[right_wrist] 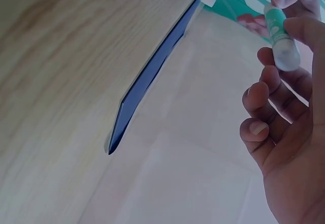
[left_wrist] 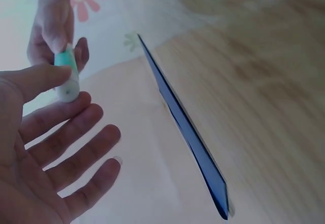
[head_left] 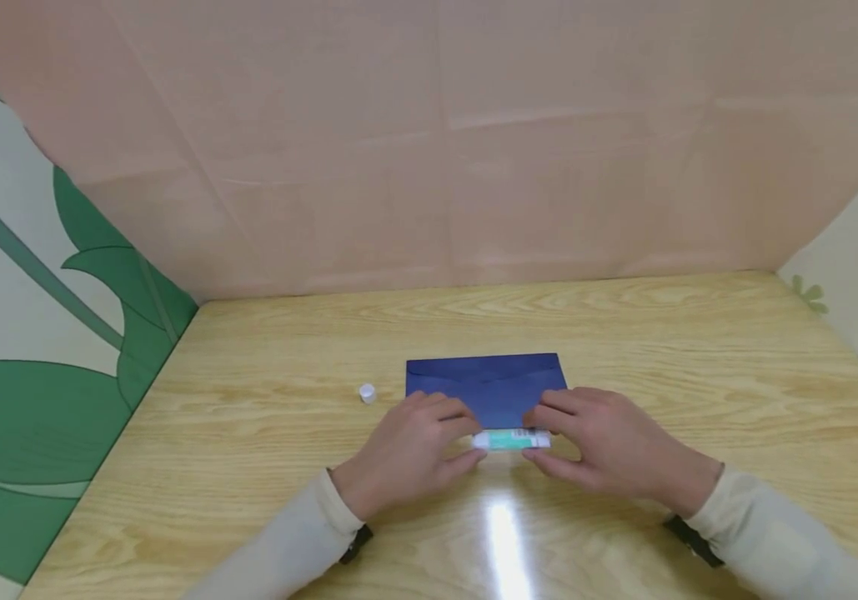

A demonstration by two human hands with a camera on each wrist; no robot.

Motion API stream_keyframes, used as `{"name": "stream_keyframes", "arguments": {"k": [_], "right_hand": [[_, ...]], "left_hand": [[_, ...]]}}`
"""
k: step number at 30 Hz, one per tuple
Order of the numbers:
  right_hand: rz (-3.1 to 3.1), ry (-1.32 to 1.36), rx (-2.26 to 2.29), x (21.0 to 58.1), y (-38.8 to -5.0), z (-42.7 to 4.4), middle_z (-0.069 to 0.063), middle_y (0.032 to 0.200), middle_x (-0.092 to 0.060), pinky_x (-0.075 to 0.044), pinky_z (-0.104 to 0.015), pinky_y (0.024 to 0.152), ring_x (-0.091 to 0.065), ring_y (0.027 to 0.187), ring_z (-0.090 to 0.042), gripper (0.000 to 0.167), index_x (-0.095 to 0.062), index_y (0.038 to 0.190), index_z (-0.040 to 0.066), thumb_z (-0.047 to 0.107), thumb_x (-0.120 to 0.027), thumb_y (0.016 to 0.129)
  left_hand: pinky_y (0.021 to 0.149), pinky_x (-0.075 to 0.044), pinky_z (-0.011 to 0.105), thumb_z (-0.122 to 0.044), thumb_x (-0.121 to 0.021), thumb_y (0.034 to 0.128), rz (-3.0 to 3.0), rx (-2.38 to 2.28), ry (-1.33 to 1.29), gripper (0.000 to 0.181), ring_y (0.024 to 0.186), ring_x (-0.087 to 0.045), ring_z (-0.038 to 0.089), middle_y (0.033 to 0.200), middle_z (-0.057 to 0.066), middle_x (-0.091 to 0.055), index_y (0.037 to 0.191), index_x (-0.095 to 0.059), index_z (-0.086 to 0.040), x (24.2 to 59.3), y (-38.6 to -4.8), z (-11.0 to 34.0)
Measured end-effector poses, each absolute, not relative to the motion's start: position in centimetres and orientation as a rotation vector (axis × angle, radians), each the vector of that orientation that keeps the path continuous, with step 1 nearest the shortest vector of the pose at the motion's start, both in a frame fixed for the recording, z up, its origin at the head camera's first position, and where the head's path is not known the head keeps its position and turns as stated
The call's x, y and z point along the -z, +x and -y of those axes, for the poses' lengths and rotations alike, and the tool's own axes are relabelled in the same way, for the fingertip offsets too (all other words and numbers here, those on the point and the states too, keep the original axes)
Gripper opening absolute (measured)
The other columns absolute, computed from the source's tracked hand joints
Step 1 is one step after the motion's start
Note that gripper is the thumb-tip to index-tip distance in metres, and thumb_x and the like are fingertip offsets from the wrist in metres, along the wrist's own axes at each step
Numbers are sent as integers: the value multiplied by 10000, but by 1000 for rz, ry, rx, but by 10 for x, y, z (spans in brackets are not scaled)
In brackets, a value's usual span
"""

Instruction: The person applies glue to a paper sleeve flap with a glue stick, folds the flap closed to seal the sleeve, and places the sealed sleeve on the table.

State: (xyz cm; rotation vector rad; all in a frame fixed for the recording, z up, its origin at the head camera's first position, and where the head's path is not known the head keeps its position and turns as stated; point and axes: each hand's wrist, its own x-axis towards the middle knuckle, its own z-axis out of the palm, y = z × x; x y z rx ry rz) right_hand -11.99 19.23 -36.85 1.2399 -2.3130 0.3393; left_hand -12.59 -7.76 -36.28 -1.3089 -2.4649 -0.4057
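One blue envelope [head_left: 504, 392] lies on one wood-grain table [head_left: 248, 467], and everything else can be placed by it. There is one white-and-green tube [head_left: 507, 440], and there are two hands on it. In the head view the tube shows along the envelope's near edge, lengthwise with that edge; both wrist views show a gap between the two.

The left hand [head_left: 417, 442], at the envelope's near left corner, pinches the tube's left end between thumb and index finger — its other three fingers are spread and clear of it. The right hand [head_left: 609, 437], at the near right corner, pinches the other end with thumb and fingertips, the remaining fingers bent loosely. So the tube sits between the two hands, held by both.

One small white cap [head_left: 367, 393] stands to the left of the envelope, apart from it and from both hands. Two pale sleeves [head_left: 293, 533] come in from the near side, with one dark band [head_left: 357, 546] at each wrist. Beyond the envelope rises one pinkish backdrop [head_left: 444, 167] — creased in places.
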Motion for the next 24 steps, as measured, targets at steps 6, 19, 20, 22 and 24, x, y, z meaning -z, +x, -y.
{"name": "stream_keyframes", "arguments": {"k": [6, 19, 20, 22, 24], "right_hand": [[2314, 1239, -353, 369, -119, -192, 167, 824, -557, -427, -162, 572, -459, 668, 46, 217, -671, 979, 230, 405, -732, 867], [2417, 1168, -337, 371, -118, -191, 134, 865, -600, -461, -188, 587, -483, 659, 42, 202, -683, 1018, 204, 334, -746, 876], [2418, 1165, -339, 371, -118, -192, 138, 865, -594, -460, -188, 589, -484, 661, 42, 189, -684, 1019, 199, 336, -726, 896], [2417, 1158, -344, 371, -117, -193, 145, 866, -586, -464, -189, 594, -508, 673, 36, 178, -686, 1020, 191, 345, -688, 931], [2416, 1153, -351, 371, -116, -193, 147, 860, -581, -473, -191, 601, -546, 686, 22, 180, -689, 1018, 183, 348, -664, 951]], "left_hand": [[760, -513, 230, -362, -759, 871, 2388, 472, -1321, 202, 903, -664, 83, 980, -73, -726, 958, -764, -180, 366, -130, 83], [901, -544, 254, -342, -726, 905, 2441, 548, -1298, 206, 979, -679, 91, 1020, -57, -726, 1008, -750, -166, 372, -139, 89], [897, -546, 256, -340, -722, 909, 2450, 553, -1300, 209, 981, -678, 95, 1027, -54, -725, 1019, -747, -163, 372, -138, 88], [892, -545, 252, -345, -708, 920, 2468, 545, -1300, 223, 981, -675, 92, 1040, -53, -722, 1045, -742, -163, 372, -136, 87], [881, -544, 253, -341, -701, 926, 2482, 534, -1298, 227, 970, -674, 87, 1038, -59, -721, 1065, -737, -166, 371, -134, 85]]}}
